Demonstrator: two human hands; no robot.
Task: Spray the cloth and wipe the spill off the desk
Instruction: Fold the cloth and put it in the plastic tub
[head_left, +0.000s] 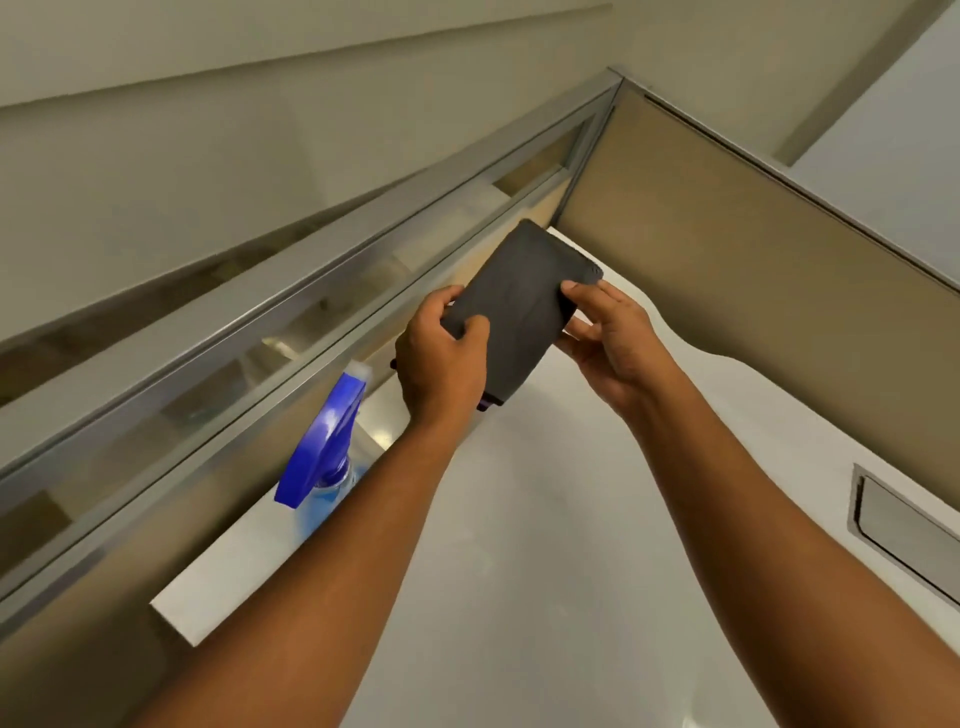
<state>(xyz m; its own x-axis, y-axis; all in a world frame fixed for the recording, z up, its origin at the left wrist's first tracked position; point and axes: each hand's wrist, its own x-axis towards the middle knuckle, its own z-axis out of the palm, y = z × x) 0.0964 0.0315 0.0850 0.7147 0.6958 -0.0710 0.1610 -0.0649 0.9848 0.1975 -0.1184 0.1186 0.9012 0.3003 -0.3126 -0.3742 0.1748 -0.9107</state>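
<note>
A folded dark grey cloth (524, 306) is held up above the white desk (545, 545), both hands on it. My left hand (441, 364) grips its lower left edge, thumb on top. My right hand (608, 338) pinches its right edge with thumb and fingertips. A spray bottle (322, 457) with a blue trigger head and pale blue liquid stands on the desk to the left, under my left forearm, close to the partition. I see no spill on the desk; a small dark purple bit shows beneath the cloth's lower corner.
A glass-and-metal partition (291, 322) runs along the desk's left side. A beige fabric panel (753, 291) bounds it on the right. A metal cable hatch (904, 525) is set into the desk at the right edge.
</note>
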